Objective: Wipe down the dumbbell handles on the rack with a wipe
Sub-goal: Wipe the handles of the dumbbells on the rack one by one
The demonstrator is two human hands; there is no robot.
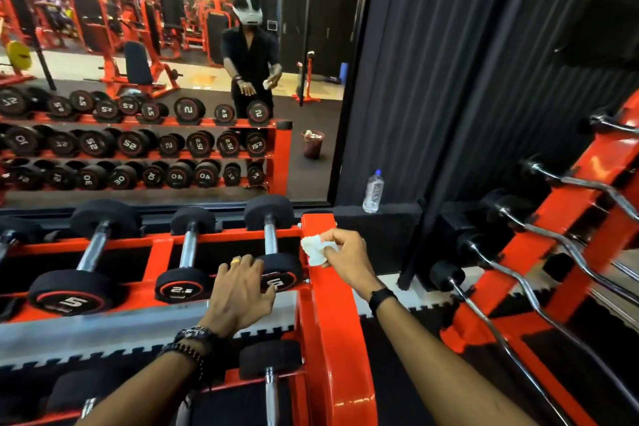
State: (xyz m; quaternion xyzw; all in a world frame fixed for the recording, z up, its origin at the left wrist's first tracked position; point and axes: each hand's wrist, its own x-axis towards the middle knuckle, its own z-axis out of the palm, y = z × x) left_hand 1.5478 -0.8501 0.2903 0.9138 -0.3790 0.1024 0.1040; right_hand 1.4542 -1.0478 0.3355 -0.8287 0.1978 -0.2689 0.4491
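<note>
1. Head view looks down on an orange dumbbell rack [325,315] standing against a wall mirror [173,79], with both of the person's hands over the rack's right end.
2. Right hand [345,258] is clenched around a crumpled white wipe [316,251] — thumb and fingers pinch it — and holds it over the rack's orange end post at the top tier's right edge. The wipe is just beside the nearest dumbbell, not on any handle.
3. Left hand [242,290], fingers spread and relaxed, grasps nothing; its fingertips lie at the near head of the rightmost dumbbell [276,270] on the top tier. Whether they actually touch the head I cannot tell. A ring shows on one finger and dark bracelets on the wrist.
4. That dumbbell's chrome handle [270,239] runs away from the camera toward the mirror, bare and in plain sight.
5. To its left on the same tier sit a 2.5 dumbbell [183,282] and, further left, a 5 dumbbell [69,290], side by side and apart.
6. On the tier below, near the rack's right edge, another dumbbell [269,360] shows its dark head and part of its handle.
7. A clear water bottle [373,192] stands upright on the ledge beyond the rack's right end — beside the mirror frame.
8. Right of it all, an orange stand [570,218] carries curl bars [518,304].
</note>
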